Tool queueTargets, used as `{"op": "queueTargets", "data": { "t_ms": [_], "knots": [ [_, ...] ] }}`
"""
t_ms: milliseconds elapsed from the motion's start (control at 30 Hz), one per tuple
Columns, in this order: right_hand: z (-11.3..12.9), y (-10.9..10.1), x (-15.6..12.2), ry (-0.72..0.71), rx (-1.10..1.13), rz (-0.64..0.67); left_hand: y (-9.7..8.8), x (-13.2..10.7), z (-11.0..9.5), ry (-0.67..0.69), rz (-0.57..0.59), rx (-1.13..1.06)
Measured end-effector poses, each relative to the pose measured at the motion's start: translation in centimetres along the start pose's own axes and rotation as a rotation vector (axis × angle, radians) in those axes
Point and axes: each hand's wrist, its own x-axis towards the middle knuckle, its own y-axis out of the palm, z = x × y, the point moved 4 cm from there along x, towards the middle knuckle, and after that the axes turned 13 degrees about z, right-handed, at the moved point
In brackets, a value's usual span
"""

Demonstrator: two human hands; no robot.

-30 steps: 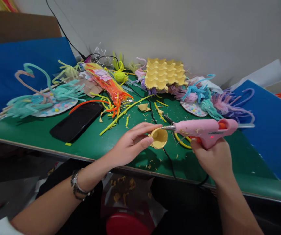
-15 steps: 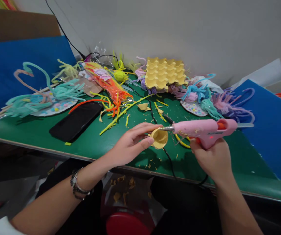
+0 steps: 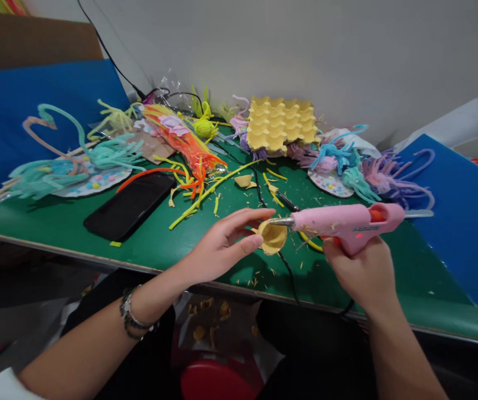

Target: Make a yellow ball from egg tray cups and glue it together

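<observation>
Above the green tabletop [image 3: 205, 244], your L hand [image 3: 222, 244] pinches the rounded, pulp-like yellow cup [image 3: 274, 241], mouth facing you; L's nearer. Your R hand [image 3: 359, 272] grips the smooth plastic pink glue gun [image 3: 330, 219], long axis L–R, metal nozzle [image 3: 281, 221] at cup's upper rim, contact unclear. Behind: bumpy egg tray [image 3: 280, 125], fuzzy stems approx. R [image 3: 397, 178].

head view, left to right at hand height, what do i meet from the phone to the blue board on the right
Black phone, left grip, yellow cup, pink glue gun, blue board.
</observation>
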Motion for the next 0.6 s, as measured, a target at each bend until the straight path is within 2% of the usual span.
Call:
{"op": "queueTargets", "data": {
  "t_ms": [300, 600],
  "knots": [
    [0.25, -0.03, -0.09, -0.044, -0.012, 0.003, -0.08, 0.03, 0.07, 0.011, -0.007, -0.031],
    [0.17, 0.00, -0.06, -0.028, -0.002, 0.005, -0.08, -0.04, 0.10, 0.006, -0.017, -0.028]
  ]
}}
